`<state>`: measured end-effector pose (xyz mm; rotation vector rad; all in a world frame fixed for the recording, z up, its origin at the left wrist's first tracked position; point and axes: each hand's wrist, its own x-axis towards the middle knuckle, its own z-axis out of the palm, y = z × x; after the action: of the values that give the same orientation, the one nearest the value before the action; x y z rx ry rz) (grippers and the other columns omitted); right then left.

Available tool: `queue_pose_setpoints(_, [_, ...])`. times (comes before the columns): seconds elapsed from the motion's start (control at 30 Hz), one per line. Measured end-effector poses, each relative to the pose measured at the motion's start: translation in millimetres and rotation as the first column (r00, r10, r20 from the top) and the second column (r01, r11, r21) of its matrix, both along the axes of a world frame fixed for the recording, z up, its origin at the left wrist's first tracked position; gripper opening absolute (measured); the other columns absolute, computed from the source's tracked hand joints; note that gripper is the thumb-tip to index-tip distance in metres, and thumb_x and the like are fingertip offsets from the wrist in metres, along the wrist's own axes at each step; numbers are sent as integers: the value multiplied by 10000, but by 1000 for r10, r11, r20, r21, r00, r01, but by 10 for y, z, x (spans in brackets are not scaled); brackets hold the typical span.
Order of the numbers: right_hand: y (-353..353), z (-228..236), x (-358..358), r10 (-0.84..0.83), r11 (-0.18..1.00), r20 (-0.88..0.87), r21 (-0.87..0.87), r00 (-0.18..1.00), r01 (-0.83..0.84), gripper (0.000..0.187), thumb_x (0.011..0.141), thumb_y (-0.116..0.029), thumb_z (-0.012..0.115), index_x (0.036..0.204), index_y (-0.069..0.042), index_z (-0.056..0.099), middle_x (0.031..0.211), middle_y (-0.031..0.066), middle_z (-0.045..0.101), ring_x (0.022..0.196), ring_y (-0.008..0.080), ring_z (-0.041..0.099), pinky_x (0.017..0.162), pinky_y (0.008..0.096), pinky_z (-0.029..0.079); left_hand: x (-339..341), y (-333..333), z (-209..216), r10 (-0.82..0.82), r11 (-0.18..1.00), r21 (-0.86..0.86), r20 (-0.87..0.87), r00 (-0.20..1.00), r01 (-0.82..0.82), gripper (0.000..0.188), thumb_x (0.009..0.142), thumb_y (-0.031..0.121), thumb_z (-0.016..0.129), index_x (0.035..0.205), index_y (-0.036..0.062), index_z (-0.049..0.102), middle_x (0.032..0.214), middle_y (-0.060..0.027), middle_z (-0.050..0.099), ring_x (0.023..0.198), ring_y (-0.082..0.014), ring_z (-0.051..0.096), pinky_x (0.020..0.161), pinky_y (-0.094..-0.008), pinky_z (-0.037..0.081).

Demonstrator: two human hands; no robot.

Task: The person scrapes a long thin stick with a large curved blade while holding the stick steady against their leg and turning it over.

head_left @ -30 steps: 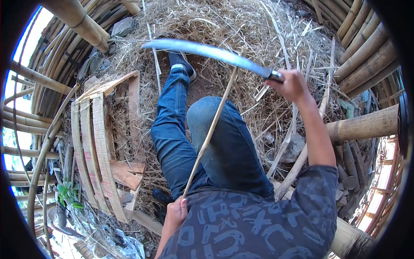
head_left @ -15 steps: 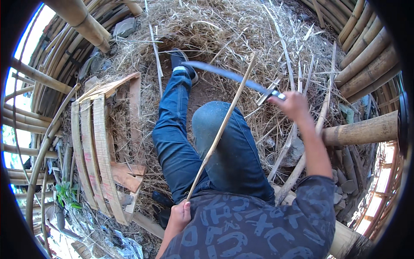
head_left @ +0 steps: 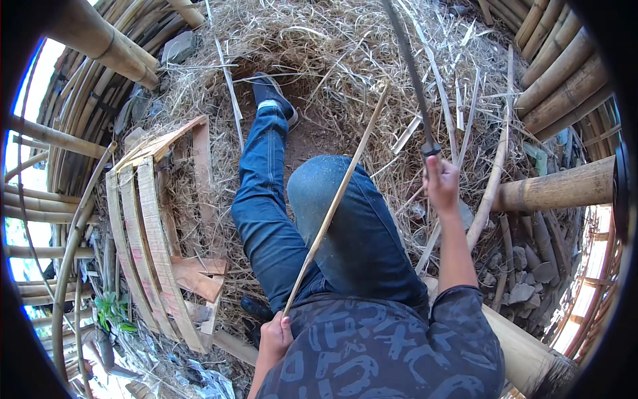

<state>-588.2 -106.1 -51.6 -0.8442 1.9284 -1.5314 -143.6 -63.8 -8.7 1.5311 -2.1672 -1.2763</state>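
My left hand [head_left: 274, 336] is closed around the near end of a long, thin bamboo strip [head_left: 339, 198]. The strip slants up and away over my right thigh, its far end above the straw. My right hand [head_left: 442, 183] grips the dark handle of a machete [head_left: 413, 73]. Its long blade points away and up, past the upper edge of the view, to the right of the strip and apart from it. My bent right knee [head_left: 325, 193] lies under the strip, and my left leg [head_left: 264, 156] stretches forward.
Straw and shavings [head_left: 292, 40] cover the ground ahead. A slatted wooden crate [head_left: 158, 246] stands at left. Thick bamboo poles [head_left: 558, 185] run along both sides. Stones [head_left: 522, 292] lie at right, plastic sheeting [head_left: 206, 379] at lower left.
My right hand has moved left and slightly nearer to me, and the machete has swung from pointing left across the strip to pointing away from me. My left hand still holds the strip.
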Motion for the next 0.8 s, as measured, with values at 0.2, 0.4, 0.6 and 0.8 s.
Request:
queue_pose_setpoints(0.2, [-154, 766, -42, 202, 977, -397, 11, 896, -215, 583, 790, -603, 636, 546, -92, 497, 473, -8, 480, 414, 90, 473, 383, 261, 337, 50, 18, -37, -23, 1000, -18, 44, 999, 24, 266, 956, 174, 443, 757, 3, 484, 560, -207, 481, 544, -414, 540, 478, -438, 399])
queue_pose_setpoints(0.4, [-407, 719, -248, 476, 873, -637, 428, 607, -234, 662, 684, -723, 617, 602, -67, 618, 493, 45, 563, 482, 195, 609, 480, 321, 472, 142, 74, -50, -10, 999, -31, 50, 999, 11, 253, 942, 171, 467, 742, 18, 487, 573, -211, 495, 544, -417, 543, 471, -442, 403])
queue_pose_setpoints(0.6, [-535, 895, -264, 429, 903, -759, 366, 489, -224, 691, 705, -751, 564, 626, -67, 626, 499, 64, 564, 487, 232, 610, 478, 337, 469, 156, 155, -48, 39, 999, -18, 20, 999, -39, 266, 947, 165, 462, 730, 10, 468, 567, -208, 475, 539, -416, 532, 477, -437, 398])
queue_pose_setpoints(0.8, [-545, 831, -322, 458, 887, -726, 409, 513, -212, 676, 715, -742, 565, 604, -77, 609, 492, 57, 562, 468, 226, 603, 468, 339, 468, 177, 143, -57, 12, 999, 32, -23, 1000, -12, 257, 951, 156, 458, 751, -4, 462, 592, -224, 467, 561, -432, 525, 484, -439, 393])
